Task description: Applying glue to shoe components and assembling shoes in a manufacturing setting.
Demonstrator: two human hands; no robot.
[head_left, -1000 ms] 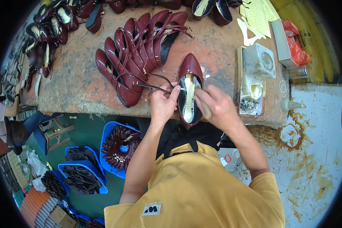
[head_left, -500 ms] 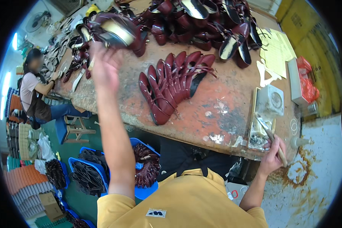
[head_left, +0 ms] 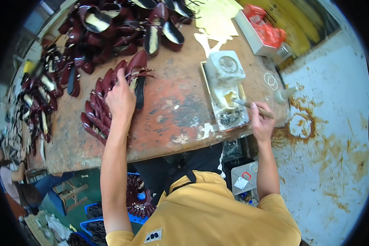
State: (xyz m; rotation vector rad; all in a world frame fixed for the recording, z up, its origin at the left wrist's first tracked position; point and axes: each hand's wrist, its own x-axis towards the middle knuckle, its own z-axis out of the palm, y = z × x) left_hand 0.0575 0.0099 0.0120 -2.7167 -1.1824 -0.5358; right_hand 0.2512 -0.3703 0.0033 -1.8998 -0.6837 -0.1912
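Observation:
A row of glossy dark red strappy shoes [head_left: 97,107] leans together on the worn workbench. My left hand [head_left: 121,98] has come down over the right end of this row, index finger stretched along a dark red shoe [head_left: 138,61] and the other fingers bent around it, partly hidden. Between its fingers and thumb my right hand [head_left: 261,121] grips a brush [head_left: 254,107] by its wooden handle. The brush's tip dips at the pale, glue-crusted mouth of a whitish container [head_left: 230,98]. A grey square block [head_left: 226,65] with a round recess stands just behind this mouth, on a narrow tray [head_left: 211,96].
More dark red shoes [head_left: 95,19] are heaped at the back left. Yellow paper sheets [head_left: 219,18] and a white box with red plastic bags [head_left: 270,37] lie at the back right. A small bottle [head_left: 283,95] stands at the right edge. Another person [head_left: 16,176] sits far left.
My left hand has come from the shoe heap, leaving a shoe there, to the row of shoes. My right hand holds the same brush, its tip still at the glue container. The view has turned rightward.

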